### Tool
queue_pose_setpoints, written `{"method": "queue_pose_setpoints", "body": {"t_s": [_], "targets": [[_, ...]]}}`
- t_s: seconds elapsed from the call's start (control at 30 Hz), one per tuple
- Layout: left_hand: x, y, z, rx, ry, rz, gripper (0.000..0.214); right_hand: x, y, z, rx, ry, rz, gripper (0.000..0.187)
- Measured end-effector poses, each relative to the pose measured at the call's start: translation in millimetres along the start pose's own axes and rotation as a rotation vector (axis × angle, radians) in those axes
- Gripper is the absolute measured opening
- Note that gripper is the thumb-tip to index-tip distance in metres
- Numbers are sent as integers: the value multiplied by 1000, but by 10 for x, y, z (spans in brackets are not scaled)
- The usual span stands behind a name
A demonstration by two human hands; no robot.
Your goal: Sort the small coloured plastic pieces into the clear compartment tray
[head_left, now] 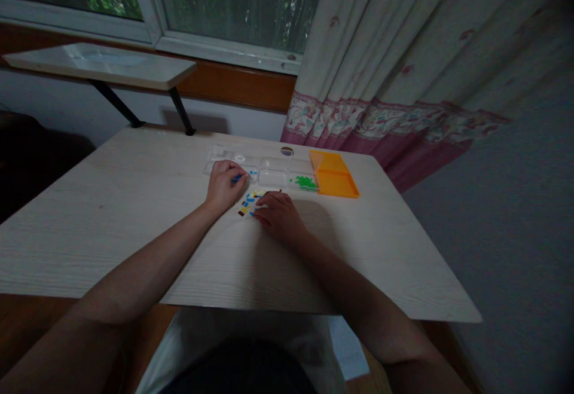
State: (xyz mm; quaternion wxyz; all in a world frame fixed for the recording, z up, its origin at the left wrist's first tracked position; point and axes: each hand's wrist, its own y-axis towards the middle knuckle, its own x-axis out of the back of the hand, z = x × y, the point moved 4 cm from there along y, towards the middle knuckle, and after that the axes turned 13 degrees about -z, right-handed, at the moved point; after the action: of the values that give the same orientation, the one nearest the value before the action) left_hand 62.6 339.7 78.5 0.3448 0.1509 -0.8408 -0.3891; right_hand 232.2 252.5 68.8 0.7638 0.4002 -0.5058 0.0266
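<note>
My left hand is over the near left part of a clear divided box, its thumb and fingers curled together. Small blue pieces show between the thumb and fingers; other blue bits lie in the compartment beside the fingertips. My right hand rests low on the table, fingers stretched and a little apart, at the right edge of a loose pile of tiny blue, yellow and dark pieces. Part of the pile is hidden under these fingers. Small green pieces fill the box's near right compartment.
An orange lid or tray lies beside the box's right end. Behind the box, a small round dark item lies on the pale wooden table. A raised shelf stands at the back left. A curtain hangs behind the table.
</note>
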Motion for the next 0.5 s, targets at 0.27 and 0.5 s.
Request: {"method": "queue_pose_setpoints", "body": {"t_s": [0.27,0.5], "targets": [[-3,1,-2,-14,10,2,16,-27,-14,4,32,-12,-27,14],[-2,0,5,-17,-2,-1,17,-31,13,78,33,-59,-24,15]]}}
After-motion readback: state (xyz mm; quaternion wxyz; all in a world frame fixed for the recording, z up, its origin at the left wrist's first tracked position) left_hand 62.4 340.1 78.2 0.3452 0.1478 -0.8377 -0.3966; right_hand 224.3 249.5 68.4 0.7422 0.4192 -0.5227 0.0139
